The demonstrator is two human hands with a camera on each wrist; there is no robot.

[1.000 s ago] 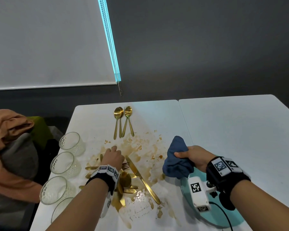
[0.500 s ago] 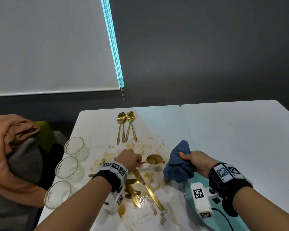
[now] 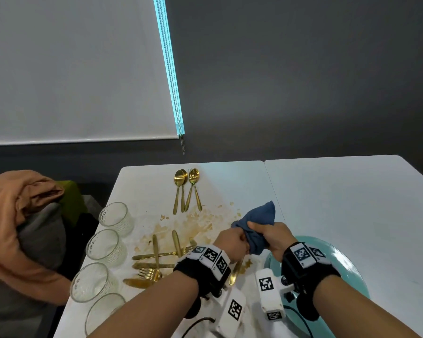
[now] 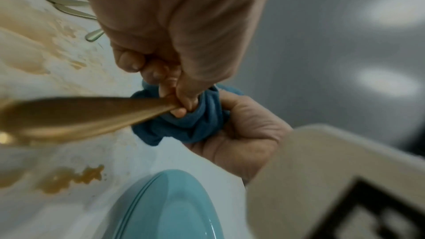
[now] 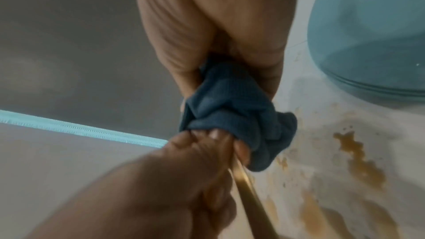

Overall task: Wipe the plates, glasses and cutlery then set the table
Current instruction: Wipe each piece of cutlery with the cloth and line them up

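Note:
My left hand (image 3: 236, 241) pinches a gold spoon (image 3: 235, 272); its free end points back towards me, its other end is buried in a blue cloth (image 3: 259, 218). My right hand (image 3: 266, 234) grips that cloth bunched around the spoon, above the left rim of a teal plate (image 3: 347, 269). The left wrist view shows the spoon (image 4: 69, 115) entering the cloth (image 4: 190, 126). Several dirty gold knives and forks (image 3: 156, 259) lie in a brown spill (image 3: 195, 220). Gold spoons and forks (image 3: 187, 189) lie in a row at the far edge. Several glasses (image 3: 105, 247) line the left edge.
An orange and grey bundle (image 3: 15, 215) sits on a seat left of the table. A second white table (image 3: 352, 203) adjoins on the right. A dark wall and a white blind stand behind. Wrist camera cables hang near the front edge.
My left hand lifted a spoon out of the dirty pile and carried it right to the cloth. The right hand now wraps the cloth round the spoon's end.

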